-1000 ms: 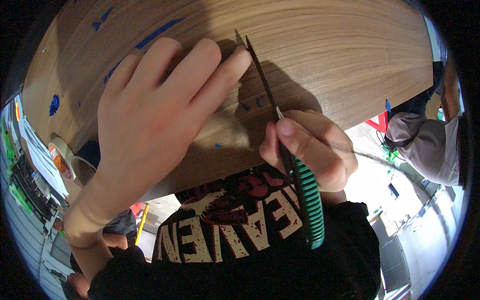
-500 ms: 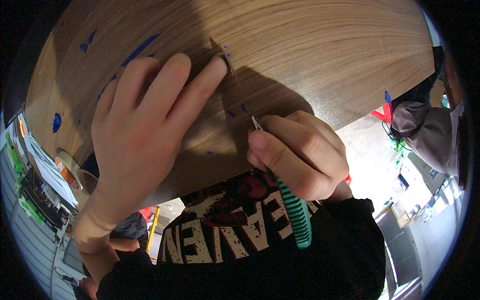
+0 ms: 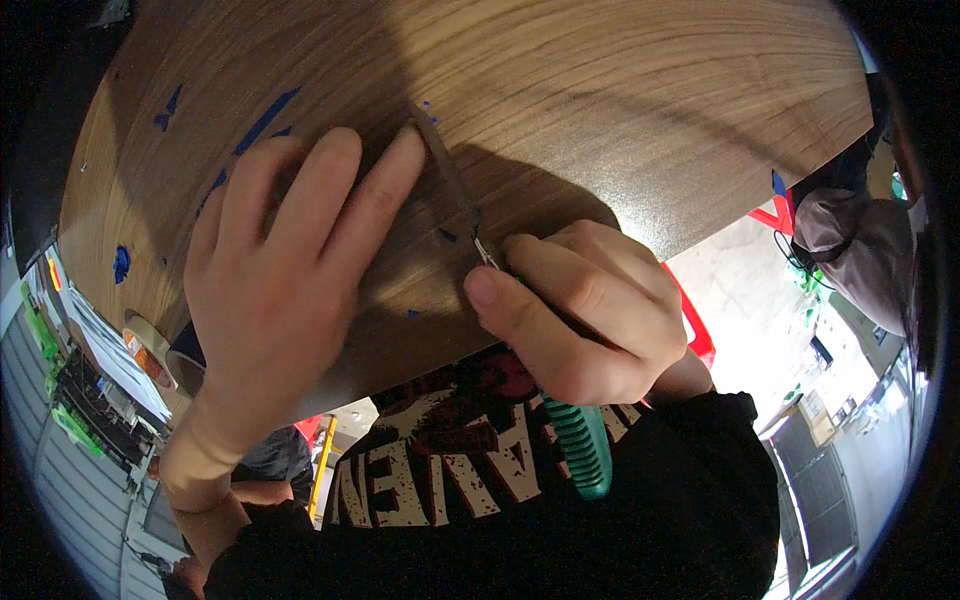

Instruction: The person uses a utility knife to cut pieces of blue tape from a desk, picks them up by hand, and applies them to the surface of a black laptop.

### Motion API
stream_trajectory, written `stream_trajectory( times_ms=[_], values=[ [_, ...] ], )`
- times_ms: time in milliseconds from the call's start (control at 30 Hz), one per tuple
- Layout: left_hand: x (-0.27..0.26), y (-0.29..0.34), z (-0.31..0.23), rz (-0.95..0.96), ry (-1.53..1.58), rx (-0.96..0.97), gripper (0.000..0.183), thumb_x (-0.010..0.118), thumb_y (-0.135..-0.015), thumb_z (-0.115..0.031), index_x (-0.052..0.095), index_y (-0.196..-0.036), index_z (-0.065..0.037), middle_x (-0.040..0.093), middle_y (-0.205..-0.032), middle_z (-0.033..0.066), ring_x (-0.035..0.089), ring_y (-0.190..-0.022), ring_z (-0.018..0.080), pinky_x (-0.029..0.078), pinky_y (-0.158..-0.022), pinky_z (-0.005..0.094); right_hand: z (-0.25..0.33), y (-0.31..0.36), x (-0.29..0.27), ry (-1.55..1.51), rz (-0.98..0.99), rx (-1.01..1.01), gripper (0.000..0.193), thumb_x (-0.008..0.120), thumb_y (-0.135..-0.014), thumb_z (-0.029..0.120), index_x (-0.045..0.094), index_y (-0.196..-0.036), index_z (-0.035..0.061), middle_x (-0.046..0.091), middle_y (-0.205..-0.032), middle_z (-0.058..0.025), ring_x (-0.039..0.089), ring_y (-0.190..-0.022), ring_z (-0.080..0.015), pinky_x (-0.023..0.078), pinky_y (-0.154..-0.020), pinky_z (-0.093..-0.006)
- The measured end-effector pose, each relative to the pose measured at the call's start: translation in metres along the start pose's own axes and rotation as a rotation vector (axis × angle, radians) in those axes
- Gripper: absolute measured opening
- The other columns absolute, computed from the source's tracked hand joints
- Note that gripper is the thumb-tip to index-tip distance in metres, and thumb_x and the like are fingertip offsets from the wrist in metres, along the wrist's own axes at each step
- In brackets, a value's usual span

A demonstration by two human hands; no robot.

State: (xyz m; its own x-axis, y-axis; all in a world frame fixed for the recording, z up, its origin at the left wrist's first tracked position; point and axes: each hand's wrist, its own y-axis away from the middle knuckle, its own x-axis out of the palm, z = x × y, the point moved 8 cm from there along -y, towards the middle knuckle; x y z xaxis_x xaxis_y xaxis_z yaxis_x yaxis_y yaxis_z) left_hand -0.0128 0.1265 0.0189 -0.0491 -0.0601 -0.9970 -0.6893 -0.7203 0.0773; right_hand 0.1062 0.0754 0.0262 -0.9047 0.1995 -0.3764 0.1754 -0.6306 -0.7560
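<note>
Right hand (image 3: 590, 310) pinches green ribbed-handled metal knife (image 3: 577, 447), now seemingly flatter toward eleven o'clock, likely re-angled for work; left hand (image 3: 275, 280) has spread fingers

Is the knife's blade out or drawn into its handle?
Out: a long, thin blade shows ahead of the right hand, which grips the green knife; its far end is near the left hand.

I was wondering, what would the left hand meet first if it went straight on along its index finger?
The left hand would probably meet the far end of the narrow blade of the green-handled cutter first; depth is unclear, so they may be touching.
</note>
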Motion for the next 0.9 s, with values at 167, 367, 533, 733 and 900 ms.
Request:
stream_trajectory(
  times_ms=[167,367,533,733,900],
  values=[
    [-0.002,-0.001,-0.004,0.001,-0.013,0.013,0.051,0.058,-0.069,0.001,0.059,-0.119,-0.010,0.054,-0.111,0.0083,0.053,-0.102,0.0289,0.047,-0.086,0.0376,-0.001,-0.001,-0.002,-0.033,0.056,0.019,0.025,0.071,-0.068,0.004,0.062,-0.090,-0.0036,0.059,-0.069,-0.0146,0.052,-0.046,-0.0144,0.038,-0.036,-0.0219],
    [-0.005,-0.004,-0.008,-0.004,-0.029,0.035,0.048,0.057,-0.071,0.000,0.060,-0.118,-0.008,0.055,-0.111,0.0082,0.053,-0.103,0.0291,0.047,-0.087,0.0376,-0.001,0.000,-0.006,-0.045,0.098,0.017,0.025,0.072,-0.068,0.006,0.063,-0.091,-0.0015,0.060,-0.072,-0.0145,0.054,-0.048,-0.0141,0.040,-0.037,-0.0223],
    [-0.002,-0.002,-0.008,-0.021,-0.024,0.016,0.047,0.057,-0.071,0.001,0.061,-0.117,-0.008,0.056,-0.110,0.0083,0.053,-0.105,0.0293,0.047,-0.088,0.0380,-0.001,0.002,-0.003,-0.072,0.161,0.024,0.026,0.073,-0.068,0.007,0.063,-0.091,-0.0010,0.060,-0.073,-0.0145,0.055,-0.049,-0.0147,0.042,-0.038,-0.0227],
    [-0.004,-0.004,-0.007,0.002,-0.010,0.000,0.047,0.059,-0.071,0.001,0.061,-0.118,-0.008,0.056,-0.110,0.0085,0.053,-0.105,0.0299,0.047,-0.088,0.0386,-0.002,0.002,-0.007,-0.067,0.114,0.026,0.030,0.076,-0.064,0.007,0.063,-0.089,-0.0020,0.060,-0.072,-0.0140,0.054,-0.046,-0.0141,0.041,-0.035,-0.0225],
    [-0.006,-0.003,-0.003,-0.024,0.075,-0.032,0.045,0.059,-0.074,0.001,0.061,-0.118,-0.009,0.056,-0.110,0.0098,0.054,-0.103,0.0309,0.047,-0.086,0.0390,-0.002,0.006,-0.013,-0.041,0.020,0.008,0.029,0.077,-0.066,0.005,0.062,-0.091,-0.0011,0.059,-0.068,-0.0107,0.053,-0.045,-0.0121,0.039,-0.033,-0.0207]
  ],
)
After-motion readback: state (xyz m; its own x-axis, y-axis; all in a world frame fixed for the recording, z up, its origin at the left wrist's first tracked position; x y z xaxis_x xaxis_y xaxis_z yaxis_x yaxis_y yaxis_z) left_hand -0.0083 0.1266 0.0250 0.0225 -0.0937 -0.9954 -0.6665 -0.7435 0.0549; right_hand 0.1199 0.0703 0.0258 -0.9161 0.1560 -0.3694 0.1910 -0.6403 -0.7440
